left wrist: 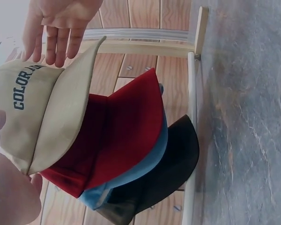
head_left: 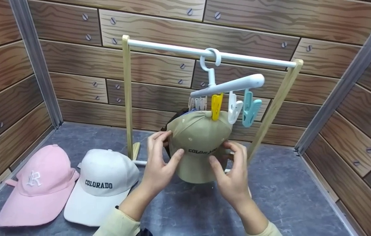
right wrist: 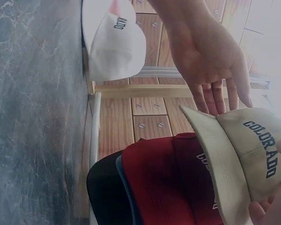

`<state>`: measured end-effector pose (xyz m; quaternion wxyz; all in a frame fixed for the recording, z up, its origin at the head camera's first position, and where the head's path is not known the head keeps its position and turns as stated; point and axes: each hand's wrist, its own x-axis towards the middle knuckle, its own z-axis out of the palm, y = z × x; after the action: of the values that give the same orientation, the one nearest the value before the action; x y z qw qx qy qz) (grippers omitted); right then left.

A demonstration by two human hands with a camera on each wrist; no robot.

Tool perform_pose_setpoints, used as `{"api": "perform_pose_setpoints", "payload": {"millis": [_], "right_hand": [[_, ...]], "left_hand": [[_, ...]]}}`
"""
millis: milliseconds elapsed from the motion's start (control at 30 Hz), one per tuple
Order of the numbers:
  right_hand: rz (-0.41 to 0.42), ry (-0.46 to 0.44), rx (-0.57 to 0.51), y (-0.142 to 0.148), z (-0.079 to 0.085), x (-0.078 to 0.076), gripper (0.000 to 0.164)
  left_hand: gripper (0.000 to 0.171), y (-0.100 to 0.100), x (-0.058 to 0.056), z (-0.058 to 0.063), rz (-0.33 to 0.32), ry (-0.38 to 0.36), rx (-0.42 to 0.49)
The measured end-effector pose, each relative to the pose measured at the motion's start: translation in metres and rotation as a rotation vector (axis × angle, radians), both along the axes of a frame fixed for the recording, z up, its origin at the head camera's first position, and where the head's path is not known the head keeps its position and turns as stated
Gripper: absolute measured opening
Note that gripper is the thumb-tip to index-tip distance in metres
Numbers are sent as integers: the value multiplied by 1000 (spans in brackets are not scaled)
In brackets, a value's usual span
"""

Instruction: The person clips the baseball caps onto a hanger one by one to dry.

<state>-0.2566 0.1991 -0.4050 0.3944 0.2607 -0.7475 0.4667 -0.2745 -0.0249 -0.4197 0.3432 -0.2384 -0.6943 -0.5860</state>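
Note:
A beige cap (head_left: pixel 201 131) lettered COLORADO hangs at a yellow clip (head_left: pixel 216 106) below a white hanger (head_left: pixel 231 86). My left hand (head_left: pixel 160 165) holds the cap's left side, thumb on the front and fingers at the edge. On the other side my right hand (head_left: pixel 233 170) holds it likewise, its thumb near the brim. Both wrist views show the brim tilted outward. Behind it hang a red cap (left wrist: pixel 126 117), a light blue cap (left wrist: pixel 147 161) and a black cap (left wrist: pixel 175 159), mostly hidden in the head view.
A white clip (head_left: pixel 234 108) and a teal clip (head_left: pixel 251 108) dangle from the hanger's near end. The hanger hooks over a rack's white bar (head_left: pixel 169 47). At left on the grey surface lie a pink cap (head_left: pixel 37 186) and a white cap (head_left: pixel 103 183). Wood-patterned walls enclose the space.

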Motion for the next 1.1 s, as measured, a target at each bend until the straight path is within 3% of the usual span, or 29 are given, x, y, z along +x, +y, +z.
{"api": "perform_pose_setpoints", "payload": {"millis": [433, 767, 1100], "right_hand": [[3, 17, 75, -5, -11, -1, 40], [36, -33, 77, -12, -18, 5, 40], [-7, -5, 166, -23, -27, 9, 43]], "left_hand": [[51, -3, 0, -3, -17, -49, -12], [54, -10, 4, -7, -21, -82, -89], [49, -24, 5, -12, -10, -74, -112]]}}
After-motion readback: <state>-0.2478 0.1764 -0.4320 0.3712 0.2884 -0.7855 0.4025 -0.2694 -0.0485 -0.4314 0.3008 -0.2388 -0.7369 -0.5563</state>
